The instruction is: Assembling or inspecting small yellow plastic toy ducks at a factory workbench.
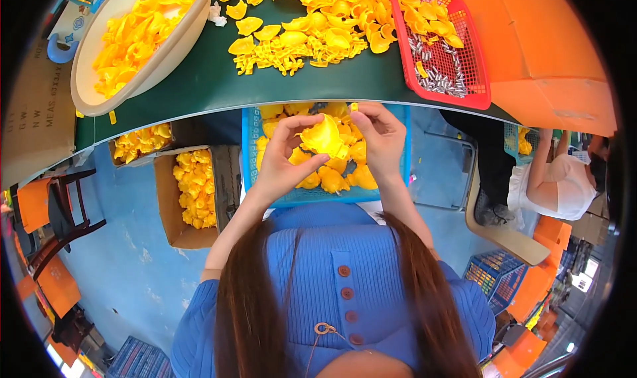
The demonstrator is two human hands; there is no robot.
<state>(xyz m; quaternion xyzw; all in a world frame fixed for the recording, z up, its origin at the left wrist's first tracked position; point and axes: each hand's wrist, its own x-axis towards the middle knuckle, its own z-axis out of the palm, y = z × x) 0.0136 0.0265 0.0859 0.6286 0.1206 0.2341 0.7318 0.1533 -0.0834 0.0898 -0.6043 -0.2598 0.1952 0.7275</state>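
My left hand (pixel 282 155) is closed around a curved yellow plastic shell piece (pixel 322 138), gripped between thumb and fingers. To its right, my right hand (pixel 381 138) pinches a small yellow plastic piece (pixel 354 106) between thumb and forefinger, near the table's front edge. The two pieces are apart. Below both hands sits a blue plastic basket (pixel 251 136) in front of my lap, holding several rounded yellow plastic parts (pixel 333 179). My hands partly cover its contents.
The green table (pixel 265 89) carries a heap of yellow shells (pixel 318 26), a beige basin (pixel 83 79) and a red basket (pixel 481 99) with metal cylinders (pixel 441 82). A cardboard box (pixel 169 212) of yellow parts stands on the left floor. Another person (pixel 554 185) sits at right.
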